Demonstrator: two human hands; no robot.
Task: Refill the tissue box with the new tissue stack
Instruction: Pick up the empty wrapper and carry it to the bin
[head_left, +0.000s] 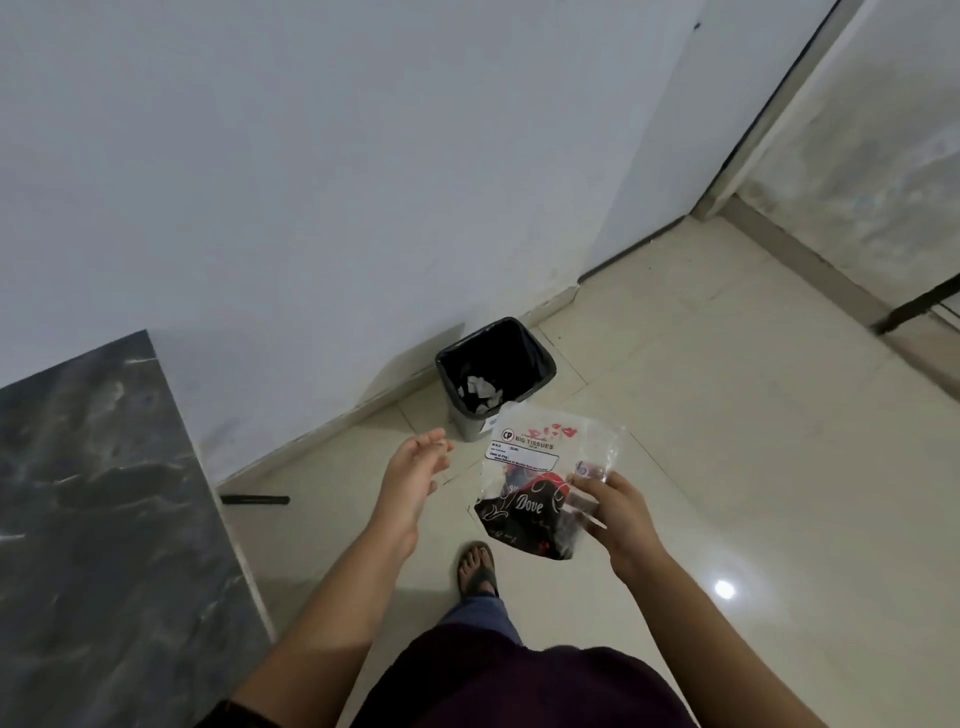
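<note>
My right hand (610, 512) grips a clear plastic tissue wrapper (540, 447) printed "BIG TISSUES", together with a flattened black and red "Dove" piece (524, 517) that hangs below it. Both are held in the air just in front of a small bin (540, 358). My left hand (415, 467) is beside the wrapper on the left, apart from it, fingers spread and holding nothing. No tissue box or tissue stack is in view.
The grey bin with a black liner stands on the floor against the white wall, with crumpled white paper (480, 392) inside. A dark marble tabletop (93, 519) fills the lower left. My sandalled foot (478, 566) stands on pale floor tiles.
</note>
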